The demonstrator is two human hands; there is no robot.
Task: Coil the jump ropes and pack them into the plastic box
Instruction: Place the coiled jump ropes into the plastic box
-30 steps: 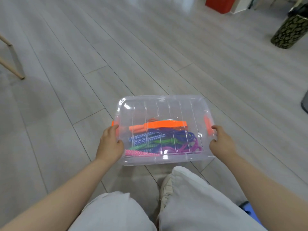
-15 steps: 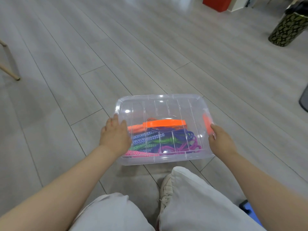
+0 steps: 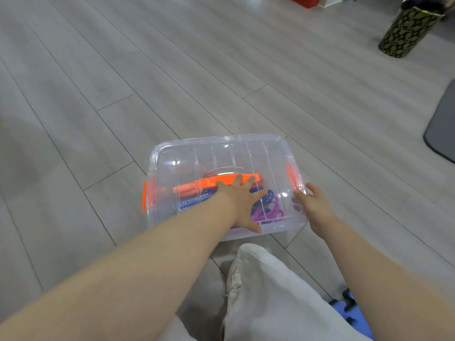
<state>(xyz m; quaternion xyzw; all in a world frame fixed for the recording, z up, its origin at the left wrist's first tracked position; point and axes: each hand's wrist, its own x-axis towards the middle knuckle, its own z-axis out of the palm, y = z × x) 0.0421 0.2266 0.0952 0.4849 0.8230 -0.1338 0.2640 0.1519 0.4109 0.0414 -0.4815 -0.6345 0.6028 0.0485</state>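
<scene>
We judge lid-closing underway: left hand point(image 3: 242, 203) lies spread flat on the plastic box point(image 3: 221, 153) lid, right hand point(image 3: 312, 205) cups its right edge. Jump ropes point(image 3: 268, 207) sit coiled inside. Press evenly, then snap the 2 orange latches point(image 3: 147, 199). Bare floor point(image 3: 172, 82) beyond gives room.

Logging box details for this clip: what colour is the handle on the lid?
Bright orange. The handle runs across the clear lid, seen best in the head view.
</scene>
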